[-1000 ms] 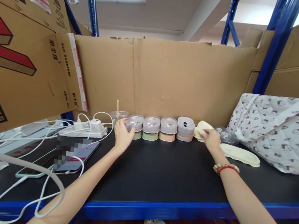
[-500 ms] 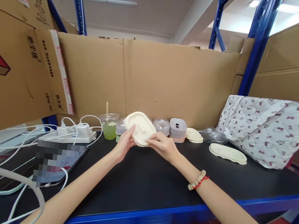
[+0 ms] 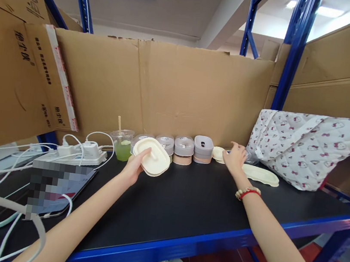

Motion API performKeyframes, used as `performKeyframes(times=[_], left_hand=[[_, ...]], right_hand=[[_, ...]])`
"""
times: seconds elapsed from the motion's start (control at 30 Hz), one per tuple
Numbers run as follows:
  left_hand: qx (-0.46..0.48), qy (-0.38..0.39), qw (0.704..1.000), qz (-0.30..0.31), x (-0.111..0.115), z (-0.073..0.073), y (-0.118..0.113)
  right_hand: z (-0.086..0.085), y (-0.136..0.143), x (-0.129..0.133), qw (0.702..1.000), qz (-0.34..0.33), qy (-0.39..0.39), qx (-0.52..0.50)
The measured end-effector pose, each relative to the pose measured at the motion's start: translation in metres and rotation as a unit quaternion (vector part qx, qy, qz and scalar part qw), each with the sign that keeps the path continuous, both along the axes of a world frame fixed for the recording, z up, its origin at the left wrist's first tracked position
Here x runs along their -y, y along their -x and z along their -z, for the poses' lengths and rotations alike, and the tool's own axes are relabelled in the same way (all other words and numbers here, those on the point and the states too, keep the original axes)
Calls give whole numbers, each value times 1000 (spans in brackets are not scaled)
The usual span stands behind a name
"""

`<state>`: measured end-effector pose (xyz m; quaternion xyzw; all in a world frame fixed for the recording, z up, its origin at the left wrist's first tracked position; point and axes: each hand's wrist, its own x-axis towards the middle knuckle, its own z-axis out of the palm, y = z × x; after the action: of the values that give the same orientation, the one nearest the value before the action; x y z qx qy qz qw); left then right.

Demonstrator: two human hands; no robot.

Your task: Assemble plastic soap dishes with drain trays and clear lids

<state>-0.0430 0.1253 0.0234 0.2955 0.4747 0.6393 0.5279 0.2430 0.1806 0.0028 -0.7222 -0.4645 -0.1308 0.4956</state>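
Note:
My left hand (image 3: 135,166) grips a cream, rounded, shallow dish (image 3: 154,158) by its left edge, thumb on top and fingers beneath. It is held tilted above the black tabletop, in front of the row of small lidded containers. My right hand (image 3: 235,157) is empty, its fingers apart, above the right part of the table. Just left of it lie smaller cream dishes (image 3: 217,154), partly hidden by the fingers. A long cream dish (image 3: 260,175) with a wavy edge lies flat to the right of that hand.
Small grey-lidded containers (image 3: 183,149) stand in a row by the cardboard wall (image 3: 183,93). A cup of green drink (image 3: 123,147) with a straw is left of them. A power strip (image 3: 77,154), cables and phones fill the left side. A patterned quilted bag (image 3: 309,150) and clear plastic (image 3: 251,157) sit at right.
My right hand has let go of the cream dish and moved right, toward the smaller dishes. My left hand still holds its dish, now slightly lower. The view has shifted a little to the right.

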Motion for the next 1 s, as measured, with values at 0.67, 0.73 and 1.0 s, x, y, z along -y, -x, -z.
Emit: performKeyframes(times=[0.67,0.73,1.0], left_hand=[[-31,28,996,81,-1,13,-5],[-32,32,994,97,1,13,-7],[-6,50,984,169,5,11,-8]], right_hand=[[20,23,-17,954,-271,54,114],[19,25,-16,958,-260,58,111],[4,31,-1,970,-219,1,103]])
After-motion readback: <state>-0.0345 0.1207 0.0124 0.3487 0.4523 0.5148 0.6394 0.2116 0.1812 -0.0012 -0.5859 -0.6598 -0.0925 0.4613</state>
